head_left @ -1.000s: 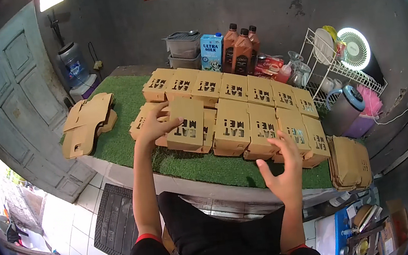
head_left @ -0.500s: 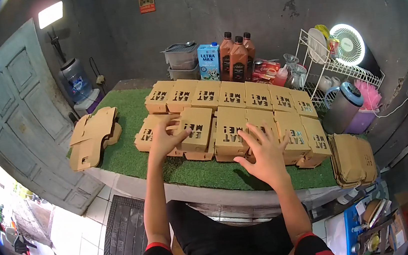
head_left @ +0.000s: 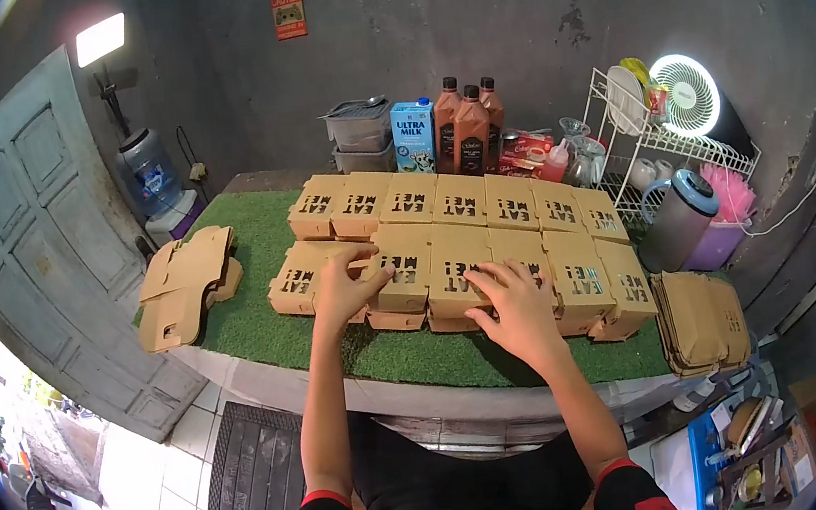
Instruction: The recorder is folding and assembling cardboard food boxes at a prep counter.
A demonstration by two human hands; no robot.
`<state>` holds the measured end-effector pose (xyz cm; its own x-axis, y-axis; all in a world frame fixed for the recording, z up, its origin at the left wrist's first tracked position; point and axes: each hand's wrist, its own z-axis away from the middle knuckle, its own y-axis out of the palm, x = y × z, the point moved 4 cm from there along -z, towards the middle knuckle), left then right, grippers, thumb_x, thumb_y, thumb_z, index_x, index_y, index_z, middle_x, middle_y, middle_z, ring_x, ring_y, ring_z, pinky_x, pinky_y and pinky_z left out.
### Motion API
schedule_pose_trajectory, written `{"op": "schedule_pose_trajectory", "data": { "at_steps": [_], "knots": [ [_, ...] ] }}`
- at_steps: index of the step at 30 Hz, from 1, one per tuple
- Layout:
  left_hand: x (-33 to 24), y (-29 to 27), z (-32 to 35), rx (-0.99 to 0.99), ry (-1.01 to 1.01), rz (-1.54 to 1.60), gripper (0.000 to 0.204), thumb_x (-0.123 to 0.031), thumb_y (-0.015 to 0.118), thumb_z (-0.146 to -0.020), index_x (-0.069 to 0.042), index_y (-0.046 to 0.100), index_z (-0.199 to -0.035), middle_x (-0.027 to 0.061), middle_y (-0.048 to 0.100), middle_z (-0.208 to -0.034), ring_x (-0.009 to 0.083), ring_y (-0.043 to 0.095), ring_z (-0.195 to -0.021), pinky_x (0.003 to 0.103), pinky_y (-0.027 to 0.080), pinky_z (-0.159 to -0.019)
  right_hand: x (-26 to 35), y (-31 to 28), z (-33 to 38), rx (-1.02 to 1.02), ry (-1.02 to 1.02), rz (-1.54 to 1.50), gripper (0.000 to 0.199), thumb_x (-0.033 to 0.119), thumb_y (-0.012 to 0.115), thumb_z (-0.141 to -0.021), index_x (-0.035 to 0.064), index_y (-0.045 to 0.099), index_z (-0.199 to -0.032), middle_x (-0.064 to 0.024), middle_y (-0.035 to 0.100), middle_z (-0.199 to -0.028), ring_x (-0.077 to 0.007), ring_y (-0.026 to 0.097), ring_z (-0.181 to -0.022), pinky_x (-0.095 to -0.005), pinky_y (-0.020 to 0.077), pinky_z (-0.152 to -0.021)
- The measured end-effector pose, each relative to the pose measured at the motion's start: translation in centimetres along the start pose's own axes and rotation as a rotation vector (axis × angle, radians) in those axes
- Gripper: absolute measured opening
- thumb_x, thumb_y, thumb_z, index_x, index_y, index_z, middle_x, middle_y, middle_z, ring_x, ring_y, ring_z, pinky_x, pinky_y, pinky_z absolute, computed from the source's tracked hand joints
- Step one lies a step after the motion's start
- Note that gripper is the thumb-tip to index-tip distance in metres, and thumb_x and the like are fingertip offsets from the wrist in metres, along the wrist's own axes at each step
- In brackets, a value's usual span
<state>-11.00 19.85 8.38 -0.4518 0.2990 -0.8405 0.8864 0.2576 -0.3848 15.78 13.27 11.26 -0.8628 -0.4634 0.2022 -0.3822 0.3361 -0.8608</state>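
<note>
Brown cardboard boxes stand in two rows on a table covered with green artificial turf (head_left: 254, 318). My left hand (head_left: 343, 288), fingers apart, rests at the left side of a front-row box (head_left: 403, 256) with dark print on its lid. Over the front row further right, my right hand (head_left: 520, 308) has its fingers spread and bent. Its fingertips touch or hover just above the lids beside another printed box (head_left: 453, 250); contact is hard to tell. Neither hand grips a box. The back row (head_left: 411, 194) stands close behind.
Flat unfolded cardboard (head_left: 184, 275) lies at the left, a stack of flattened boxes (head_left: 703, 322) at the right edge. Behind the rows are a milk carton (head_left: 413, 144), brown bottles (head_left: 471, 137) and plastic tubs (head_left: 361, 129). A dish rack (head_left: 656, 136) and grey jug (head_left: 676, 219) stand right.
My right hand has moved slightly left and lower onto the front-row boxes, its fingers less spread. My left hand has shifted a little right and down. The whole view has tilted slightly.
</note>
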Motion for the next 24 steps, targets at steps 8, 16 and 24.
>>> {"op": "schedule_pose_trajectory", "data": {
  "at_steps": [8,16,24],
  "knots": [
    [-0.2,-1.9,-3.9,-0.205,0.087,-0.113,0.034,-0.026,0.074,-0.085,-0.003,0.068,-0.110,0.0125,0.069,-0.108,0.0274,0.066,-0.104,0.039,0.052,-0.086,0.2,-0.6,0.0,-0.001,0.022,0.037,0.053,0.037,0.076,-0.081,0.0204,0.061,-0.129,-0.0067,0.055,-0.134,-0.0302,0.048,-0.128,-0.0627,0.0297,-0.105],
    [-0.9,0.0,-16.5,-0.029,0.432,-0.650,0.043,-0.035,0.052,-0.097,-0.014,0.055,-0.134,0.0132,0.054,-0.139,0.0360,0.050,-0.126,0.058,0.031,-0.109,1.4,-4.9,5.5,-0.337,-0.033,-0.099,0.051,0.038,0.078,-0.078,0.0192,0.065,-0.123,-0.0099,0.052,-0.136,-0.0359,0.048,-0.127,-0.0644,0.0225,-0.108],
    [7.9,4.1,-21.9,0.378,0.168,-0.814,0.062,-0.059,0.036,-0.097,-0.021,0.048,-0.145,0.0088,0.039,-0.155,0.0383,0.035,-0.142,0.066,0.014,-0.116,-7.5,-6.4,22.7,-0.491,0.448,0.133,0.033,0.020,0.069,-0.079,0.0094,0.063,-0.110,-0.0151,0.056,-0.129,-0.0373,0.048,-0.126,-0.0608,0.0207,-0.112]
  ]
}}
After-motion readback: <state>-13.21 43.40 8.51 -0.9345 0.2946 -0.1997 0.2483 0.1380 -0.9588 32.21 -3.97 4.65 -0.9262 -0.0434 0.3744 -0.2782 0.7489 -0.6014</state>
